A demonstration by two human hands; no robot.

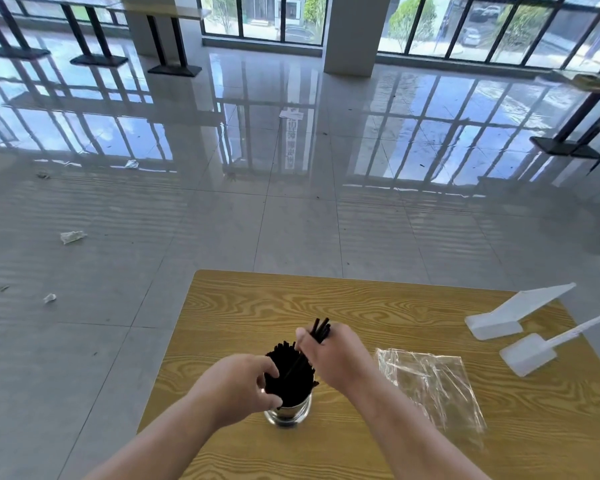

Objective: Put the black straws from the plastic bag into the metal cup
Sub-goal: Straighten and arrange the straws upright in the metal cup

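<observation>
Meanwhile right hand [336,358] pinches black straws [321,329] above metal cup [288,412].

Beyond my yellow wood-grain table [361,306], a glossy grey tiled floor [222,220] mirrors daylight from tall black-framed windows [264,19] beside a white pillar [350,32].

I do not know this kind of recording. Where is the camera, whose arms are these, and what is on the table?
There is no machine here. A person wears one wide camera on the head, so you look down at their own two arms. The left hand curls around the black straws that stand in the metal cup on the wooden table. The right hand pinches a few loose straws above the cup. To the right lies the clear plastic bag, flat, and beyond it two white plastic pieces.
</observation>
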